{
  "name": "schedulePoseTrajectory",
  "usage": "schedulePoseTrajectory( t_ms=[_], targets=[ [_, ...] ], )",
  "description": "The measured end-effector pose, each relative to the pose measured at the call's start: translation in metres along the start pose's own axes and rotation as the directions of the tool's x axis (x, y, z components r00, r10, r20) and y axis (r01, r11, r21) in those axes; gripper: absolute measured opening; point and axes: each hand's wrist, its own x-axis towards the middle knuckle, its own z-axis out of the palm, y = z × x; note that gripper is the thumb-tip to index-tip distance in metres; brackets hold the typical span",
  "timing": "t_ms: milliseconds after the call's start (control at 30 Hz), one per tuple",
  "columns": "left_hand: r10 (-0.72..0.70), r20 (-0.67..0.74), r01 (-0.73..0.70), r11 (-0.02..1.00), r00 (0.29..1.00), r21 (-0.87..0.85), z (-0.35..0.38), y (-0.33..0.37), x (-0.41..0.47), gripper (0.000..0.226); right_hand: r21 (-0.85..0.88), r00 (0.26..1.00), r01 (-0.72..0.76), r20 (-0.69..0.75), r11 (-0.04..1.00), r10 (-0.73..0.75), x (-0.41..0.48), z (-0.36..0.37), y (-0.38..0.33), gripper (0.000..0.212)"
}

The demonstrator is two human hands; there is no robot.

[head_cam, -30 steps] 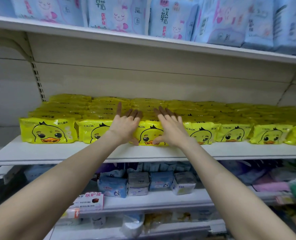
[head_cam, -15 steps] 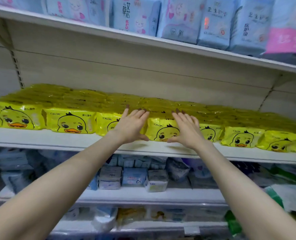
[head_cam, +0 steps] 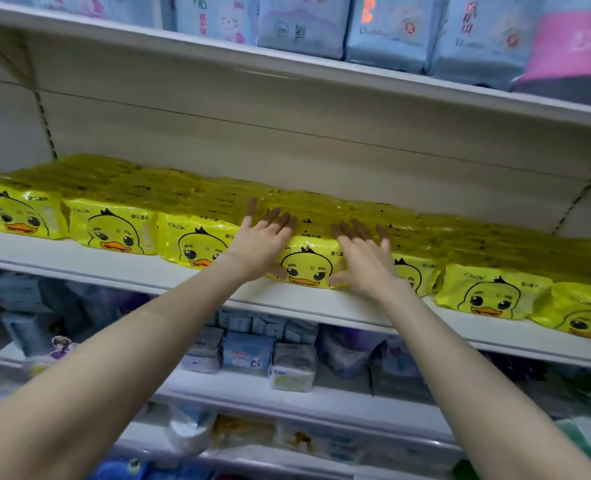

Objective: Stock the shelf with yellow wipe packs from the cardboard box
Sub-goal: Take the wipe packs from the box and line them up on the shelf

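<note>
Yellow wipe packs with a duck face fill the white middle shelf [head_cam: 79,268] in several rows from left to right. My left hand [head_cam: 261,242] and my right hand [head_cam: 365,261] lie flat with straight fingers on either side of one front pack [head_cam: 308,263], fingertips reaching over the packs behind it. Thumbs rest low against the pack's front corners. More packs stand to the left [head_cam: 112,230] and right [head_cam: 491,292]. The cardboard box is out of view.
An upper shelf [head_cam: 321,74] carries blue and pink soft packs. Below, two lower shelves hold small blue and white packets [head_cam: 247,353]. The beige back panel rises behind the yellow packs, with room above them.
The view has shifted right and tilted. Both hands stay flat on the same front pack, now spread a little wider to its two sides.
</note>
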Motion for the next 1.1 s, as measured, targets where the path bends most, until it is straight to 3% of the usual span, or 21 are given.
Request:
schedulePoseTrajectory(
  t_ms=[400,633,767,1100],
  targets=[
    [0.007,0.046,-0.01,0.997,0.999,0.07,-0.002,-0.001,0.01,0.097,-0.025,1.0,-0.013,0.011,1.0,0.013,0.005,0.0,-0.001,0.1],
    [0.008,0.047,-0.011,0.998,0.999,0.06,-0.006,-0.003,0.006,0.105,0.005,0.999,-0.026,-0.022,1.0,0.026,-0.007,-0.005,-0.002,0.111],
    [0.018,0.008,-0.018,1.0,1.0,-0.003,-0.01,0.006,0.002,0.112,0.049,0.996,-0.084,-0.039,0.995,0.086,-0.029,-0.011,0.016,0.114],
    [0.143,-0.097,-0.152,0.983,0.985,-0.099,-0.025,0.082,0.027,0.099,-0.023,0.983,-0.179,-0.043,0.984,0.178,-0.067,-0.011,0.091,0.1]
  ],
)
